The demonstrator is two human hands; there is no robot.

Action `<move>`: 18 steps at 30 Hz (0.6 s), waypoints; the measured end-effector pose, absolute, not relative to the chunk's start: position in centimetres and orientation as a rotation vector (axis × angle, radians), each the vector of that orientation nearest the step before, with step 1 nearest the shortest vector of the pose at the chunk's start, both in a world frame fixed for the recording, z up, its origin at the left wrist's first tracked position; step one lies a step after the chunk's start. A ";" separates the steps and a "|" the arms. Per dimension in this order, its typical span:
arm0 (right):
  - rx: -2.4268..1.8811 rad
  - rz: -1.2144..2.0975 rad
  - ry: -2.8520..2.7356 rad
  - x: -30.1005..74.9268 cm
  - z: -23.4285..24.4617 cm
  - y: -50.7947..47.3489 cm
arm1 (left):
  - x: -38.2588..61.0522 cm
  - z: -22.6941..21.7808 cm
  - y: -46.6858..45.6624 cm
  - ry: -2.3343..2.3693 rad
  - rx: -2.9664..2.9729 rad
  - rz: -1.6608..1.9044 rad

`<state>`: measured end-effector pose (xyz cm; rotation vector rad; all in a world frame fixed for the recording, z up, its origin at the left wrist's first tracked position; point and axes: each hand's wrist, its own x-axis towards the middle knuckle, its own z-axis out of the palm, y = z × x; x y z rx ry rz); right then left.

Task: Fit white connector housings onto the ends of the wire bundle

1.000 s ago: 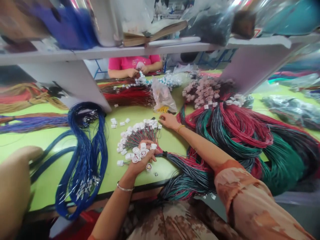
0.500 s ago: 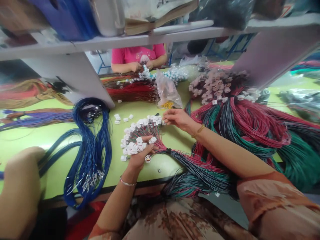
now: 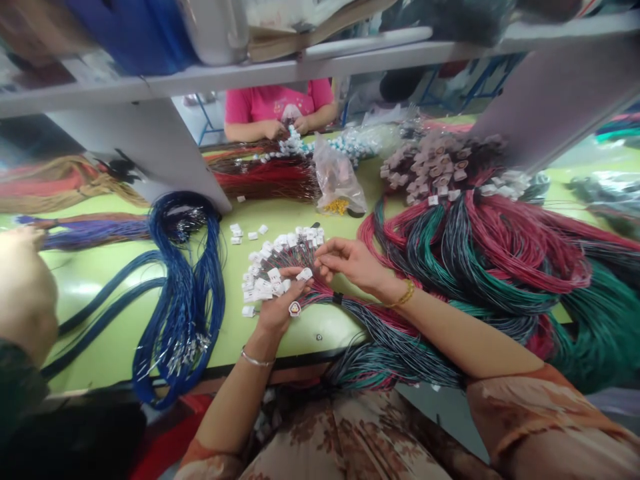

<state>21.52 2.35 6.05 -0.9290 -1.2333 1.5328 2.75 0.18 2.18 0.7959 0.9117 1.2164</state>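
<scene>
My left hand (image 3: 278, 311) is closed around some thin wires with white connectors (image 3: 264, 287) on their ends, palm up. One white connector (image 3: 304, 274) stands out at its thumb. A small round sticker-like emblem (image 3: 295, 309) shows beside the wrist. More wire ends fan out behind, and the wire bundle (image 3: 370, 313), red, black and green, is gathered by a black tie (image 3: 338, 298). My right hand (image 3: 350, 265) is just right of the left one, fingers pinched together over the fanned wires. Whatever sits in that pinch is too small to make out.
Loose white connectors (image 3: 236, 231) lie behind the fan. A blue cable bundle (image 3: 183, 300) is at left, with a neighbour's arm (image 3: 25, 287) beyond it. Large red, black and green coils (image 3: 500, 247) fill the right. A plastic bag (image 3: 340, 177) and a person in pink (image 3: 277, 110) are opposite.
My right hand has moved left and slightly down, closer to my left hand, which stays nearly in place. The neighbour's arm at left has moved up and outward.
</scene>
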 end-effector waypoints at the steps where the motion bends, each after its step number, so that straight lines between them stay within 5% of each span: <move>1: -0.938 1.516 -1.278 21.3 6.2 2.0 | 2.7 2.1 0.2 0.903 0.806 1.231; 5: -0.950 1.385 -1.480 20.6 6.2 1.0 | 2.6 1.5 0.4 0.883 0.855 1.276; 11: -0.873 0.626 -1.855 20.2 5.7 0.7 | 2.3 0.7 0.5 0.909 0.924 1.309; 18: -0.884 0.463 -1.892 19.7 5.6 0.4 | 2.1 0.3 0.3 0.952 1.016 1.320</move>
